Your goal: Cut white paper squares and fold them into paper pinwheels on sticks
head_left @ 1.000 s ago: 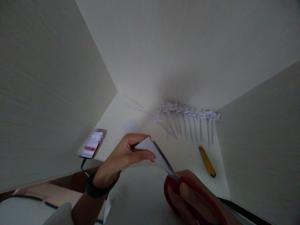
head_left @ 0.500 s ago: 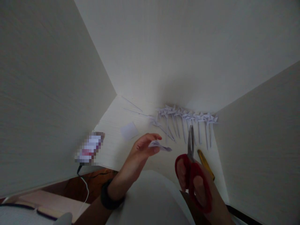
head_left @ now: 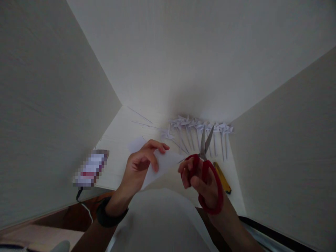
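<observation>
Pinching white paper at frame centre with left hand, fingers curled onto its top edge. Gripping red scissors just right of it with right hand, fingers through the loops, blades slightly parted, pointing up. Lying beyond: pinwheels in a row, yellow cutter at right, phone at left on desk.

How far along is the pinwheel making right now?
Done: a row of finished paper pinwheels lies at the back of the desk. In hand: the left hand holds a white paper piece; the right hand grips red scissors, blades slightly apart and off the paper. Left: this piece is unfolded, and a small paper square lies unused.
</observation>
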Demonstrator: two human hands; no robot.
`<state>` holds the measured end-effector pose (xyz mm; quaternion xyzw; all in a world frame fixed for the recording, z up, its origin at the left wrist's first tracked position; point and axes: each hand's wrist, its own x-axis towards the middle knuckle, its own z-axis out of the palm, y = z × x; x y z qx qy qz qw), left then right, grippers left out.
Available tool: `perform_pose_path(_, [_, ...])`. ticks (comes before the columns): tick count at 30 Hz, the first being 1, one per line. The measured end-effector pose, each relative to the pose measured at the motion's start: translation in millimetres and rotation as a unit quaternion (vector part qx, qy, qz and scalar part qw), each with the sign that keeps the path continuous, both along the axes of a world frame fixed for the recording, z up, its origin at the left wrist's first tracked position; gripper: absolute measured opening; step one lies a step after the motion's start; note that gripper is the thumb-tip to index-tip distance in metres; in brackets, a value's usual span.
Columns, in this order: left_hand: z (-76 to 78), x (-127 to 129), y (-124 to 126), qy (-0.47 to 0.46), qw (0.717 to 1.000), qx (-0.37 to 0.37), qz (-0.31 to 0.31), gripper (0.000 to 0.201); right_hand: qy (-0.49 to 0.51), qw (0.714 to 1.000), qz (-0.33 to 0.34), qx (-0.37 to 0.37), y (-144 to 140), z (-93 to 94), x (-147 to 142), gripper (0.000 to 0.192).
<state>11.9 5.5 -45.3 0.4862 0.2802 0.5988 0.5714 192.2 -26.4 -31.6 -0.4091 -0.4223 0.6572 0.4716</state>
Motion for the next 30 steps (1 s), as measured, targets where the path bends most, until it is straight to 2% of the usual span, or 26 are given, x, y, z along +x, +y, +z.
perform_pose_path(4, [-0.7,0.5,-6.8,0.020,0.998,-0.032,-0.043,0.021,-0.038,0.999,-0.033,-0.015,15.1,7.3,-11.8,0.030])
perform_pose_path(8, [7.5,-3.4,-13.6,-0.006,0.990,-0.114,-0.081,0.004,-0.091,0.993,-0.076,0.010,17.9,18.6,-16.4,0.028])
perform_pose_path(10, [14.6,-3.4,-15.9,-0.013,0.984,-0.147,-0.095,0.015,-0.131,0.986,-0.099,0.026,17.4,22.8,-16.6,0.027])
perform_pose_path(12, [21.1,-1.8,-16.5,0.015,0.981,-0.176,-0.086,0.018,-0.153,0.982,-0.100,0.042,16.1,23.4,-15.2,0.027])
perform_pose_path(15, [26.2,-0.2,-13.5,0.053,0.977,-0.201,-0.050,0.018,-0.098,0.991,-0.049,0.078,11.2,17.6,-8.2,0.032])
perform_pose_path(18, [27.7,-1.8,-7.3,0.037,0.978,-0.203,-0.017,0.022,-0.044,0.994,0.059,0.084,2.0,11.7,4.9,0.048])
perform_pose_path(22, [31.4,-4.3,-1.5,0.011,0.969,-0.245,0.014,0.021,-0.020,0.971,0.239,0.015,-12.6,18.1,23.1,0.060])
perform_pose_path(24, [33.5,-3.8,-1.1,0.000,0.963,-0.268,0.021,0.021,-0.022,0.954,0.297,-0.044,-19.7,23.5,28.4,0.060])
perform_pose_path(27, [34.4,-2.6,-2.3,-0.013,0.959,-0.283,0.022,0.021,-0.024,0.947,0.302,-0.103,-29.0,23.2,30.1,0.061])
perform_pose_path(30, [32.8,-3.3,-4.0,-0.008,0.960,-0.281,0.007,0.020,-0.008,0.955,0.278,-0.100,-34.2,13.6,27.4,0.063])
